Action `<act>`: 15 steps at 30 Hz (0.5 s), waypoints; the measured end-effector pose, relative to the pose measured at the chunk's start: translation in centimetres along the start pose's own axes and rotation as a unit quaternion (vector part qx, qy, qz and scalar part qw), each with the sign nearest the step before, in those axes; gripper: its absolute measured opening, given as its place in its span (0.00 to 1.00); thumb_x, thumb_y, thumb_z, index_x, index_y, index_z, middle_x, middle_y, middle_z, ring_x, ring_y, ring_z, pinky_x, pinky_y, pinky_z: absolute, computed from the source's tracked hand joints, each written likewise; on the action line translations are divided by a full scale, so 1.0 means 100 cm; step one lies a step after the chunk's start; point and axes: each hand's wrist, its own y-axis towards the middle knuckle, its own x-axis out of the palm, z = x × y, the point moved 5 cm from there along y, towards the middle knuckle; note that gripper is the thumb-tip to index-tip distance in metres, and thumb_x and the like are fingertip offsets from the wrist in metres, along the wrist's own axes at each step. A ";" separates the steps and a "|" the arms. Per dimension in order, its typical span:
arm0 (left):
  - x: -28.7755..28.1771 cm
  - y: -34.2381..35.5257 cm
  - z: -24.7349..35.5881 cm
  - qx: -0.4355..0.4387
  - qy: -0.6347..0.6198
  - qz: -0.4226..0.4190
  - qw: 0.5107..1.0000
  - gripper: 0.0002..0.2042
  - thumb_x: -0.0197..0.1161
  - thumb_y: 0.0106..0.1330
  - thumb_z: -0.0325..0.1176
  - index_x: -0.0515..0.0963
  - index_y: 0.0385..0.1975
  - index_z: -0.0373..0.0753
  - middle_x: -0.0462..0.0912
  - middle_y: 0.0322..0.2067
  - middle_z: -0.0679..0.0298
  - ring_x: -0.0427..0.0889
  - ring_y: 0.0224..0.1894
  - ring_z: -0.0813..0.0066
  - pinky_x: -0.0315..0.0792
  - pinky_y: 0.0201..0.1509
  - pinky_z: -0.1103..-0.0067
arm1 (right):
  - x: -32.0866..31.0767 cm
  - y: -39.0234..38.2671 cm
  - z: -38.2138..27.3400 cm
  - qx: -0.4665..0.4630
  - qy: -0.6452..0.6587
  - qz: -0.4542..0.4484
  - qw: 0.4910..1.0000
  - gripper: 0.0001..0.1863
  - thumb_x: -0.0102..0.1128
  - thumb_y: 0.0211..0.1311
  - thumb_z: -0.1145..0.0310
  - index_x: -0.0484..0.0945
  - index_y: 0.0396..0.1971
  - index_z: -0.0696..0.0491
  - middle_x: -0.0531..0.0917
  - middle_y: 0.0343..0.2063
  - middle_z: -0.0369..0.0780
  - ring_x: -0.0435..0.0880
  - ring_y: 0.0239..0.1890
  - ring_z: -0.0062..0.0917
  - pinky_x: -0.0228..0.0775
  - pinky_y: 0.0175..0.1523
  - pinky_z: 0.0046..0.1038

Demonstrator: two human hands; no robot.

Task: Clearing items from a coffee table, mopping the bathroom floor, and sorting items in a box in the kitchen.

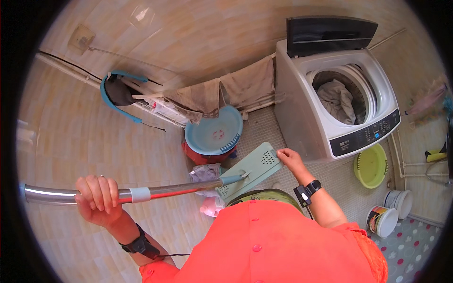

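- The left hand (98,198) is wrapped around the pole (169,190) of the mop, fingers clamped on it near its curved metal end; a ring shows on one finger.
- The pole, part silver and part red with a pale collar (140,194), slants slightly up to the right and meets the plate (258,167) at a hinge.
- The plate, flat, green and perforated near both ends, lies tilted in front of the person's body, its far end up and to the right.
- The right hand (293,165) is at that far end, its fingertips pinched on the plate's edge.
- A dark band sits on each wrist.
- Beyond the plate, a blue basin (213,133) rests over a red one (200,156), beside the wall.
- Just left of the plate are a grey bundle (205,173), probably cloth, though the view there is poor, and a pink bottle (212,206).
- Two cloths (247,81) hang along the wall behind the blue basin.
- At upper right stands a washer (304,101), lid raised, grey laundry (336,100) inside.
- A green basin (371,167) is by its front, with two white buckets (388,222) nearer the person.
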 end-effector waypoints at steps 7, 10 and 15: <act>-0.002 0.000 -0.014 0.003 0.030 0.043 0.999 0.15 0.49 0.66 0.35 0.61 0.16 0.43 0.65 0.13 0.68 0.63 0.11 0.82 0.65 0.18 0.82 | 0.014 0.012 0.011 -0.027 -0.108 0.024 0.994 0.12 0.61 0.52 0.66 0.78 0.32 0.60 0.81 0.26 0.36 0.77 0.29 0.17 0.69 0.36 0.20; 0.004 0.005 -0.021 0.000 0.026 0.026 0.999 0.15 0.48 0.66 0.35 0.60 0.16 0.42 0.63 0.13 0.68 0.62 0.11 0.82 0.63 0.18 0.82 | 0.019 0.012 0.008 -0.025 -0.123 0.031 0.992 0.12 0.62 0.51 0.66 0.78 0.30 0.59 0.81 0.25 0.37 0.77 0.28 0.18 0.70 0.35 0.21; 0.014 0.005 -0.050 -0.004 0.042 0.032 0.999 0.14 0.49 0.65 0.33 0.59 0.16 0.42 0.62 0.13 0.68 0.60 0.10 0.81 0.61 0.18 0.82 | 0.054 0.001 -0.037 -0.085 -0.192 0.014 0.978 0.10 0.63 0.49 0.67 0.79 0.27 0.58 0.81 0.24 0.40 0.79 0.26 0.21 0.71 0.34 0.23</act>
